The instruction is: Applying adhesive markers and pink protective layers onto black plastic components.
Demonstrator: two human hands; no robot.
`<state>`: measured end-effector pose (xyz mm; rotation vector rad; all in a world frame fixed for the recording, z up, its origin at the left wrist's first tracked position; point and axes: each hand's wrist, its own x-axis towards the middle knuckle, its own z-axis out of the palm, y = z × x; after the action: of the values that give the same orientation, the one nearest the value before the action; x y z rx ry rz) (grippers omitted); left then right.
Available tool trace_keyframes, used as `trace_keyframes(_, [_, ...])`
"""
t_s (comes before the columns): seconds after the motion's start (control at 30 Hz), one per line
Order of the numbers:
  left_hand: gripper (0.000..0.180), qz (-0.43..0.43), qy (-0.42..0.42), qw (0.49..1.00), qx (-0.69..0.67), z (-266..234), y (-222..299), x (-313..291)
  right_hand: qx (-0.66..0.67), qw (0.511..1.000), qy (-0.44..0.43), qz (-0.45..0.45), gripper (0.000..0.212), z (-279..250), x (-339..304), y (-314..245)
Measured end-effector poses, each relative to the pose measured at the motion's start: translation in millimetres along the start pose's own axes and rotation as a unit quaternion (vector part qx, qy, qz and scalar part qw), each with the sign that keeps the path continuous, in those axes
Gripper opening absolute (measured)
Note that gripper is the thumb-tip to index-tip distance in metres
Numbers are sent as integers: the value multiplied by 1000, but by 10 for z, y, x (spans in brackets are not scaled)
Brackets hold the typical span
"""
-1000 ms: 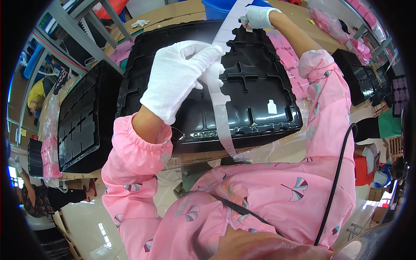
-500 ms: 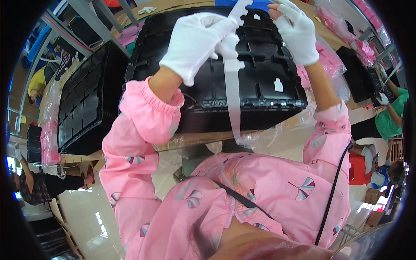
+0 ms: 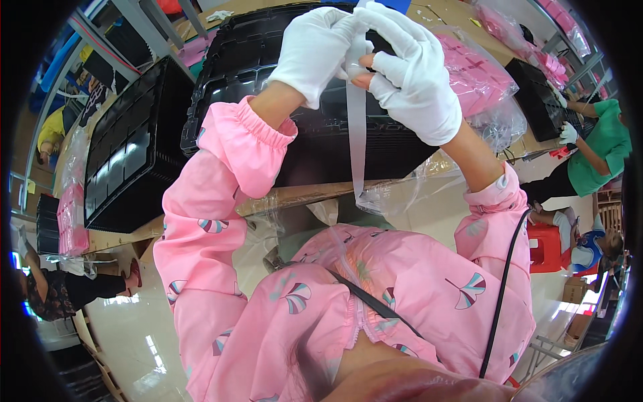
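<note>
A brown worktop (image 3: 301, 195) carries 2 black moulded trays (image 3: 127, 147), pink bagged items (image 3: 472, 67) and clear plastic wrap (image 3: 388, 194).

Your two hands meet high in the head view, both in white gloves, raised in front of you with the arms bent at the elbow. Your left hand (image 3: 315, 50) curls into a loose fist, knuckles up, its fingertips tucked toward your right hand. Your right hand (image 3: 412, 74) sits just beside it and touches it, fingers folded over, with the bare tip of one finger (image 3: 362, 80) showing through the cut-off glove. Both pinch together at the same spot. Your forearms run down from the wrists into pink gathered sleeves, the left steeper, the right angled outward.
</note>
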<state>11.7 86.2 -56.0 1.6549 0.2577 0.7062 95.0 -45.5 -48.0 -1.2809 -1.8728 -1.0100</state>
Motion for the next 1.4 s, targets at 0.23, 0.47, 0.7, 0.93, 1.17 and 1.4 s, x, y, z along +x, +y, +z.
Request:
trace_keyframes(0.23, [8,34,6,999,12,-6,-177,74,-15,999,-18,-25,26,-5,86,-122])
trace_keyframes(0.47, [26,-34,-16,990,-133,-119,-10,-68,124,976,52,171,10,23,-124,54])
trace_keyframes(0.7, [26,60,-134,985,85,-285,82,-581,313,850,-266,330,23,866,263,1378])
trace_keyframes(0.93, [26,227,144,900,343,-1063,-163,-1032,210,888,-375,165,22,2179,952,1481])
trace_keyframes(1.17, [24,214,208,890,344,-1489,-384,-1041,203,846,-456,188,14,2740,1248,1371])
trace_keyframes(1.4, [18,229,216,904,289,-1487,-496,-1057,195,833,-499,140,8,2912,1225,1449])
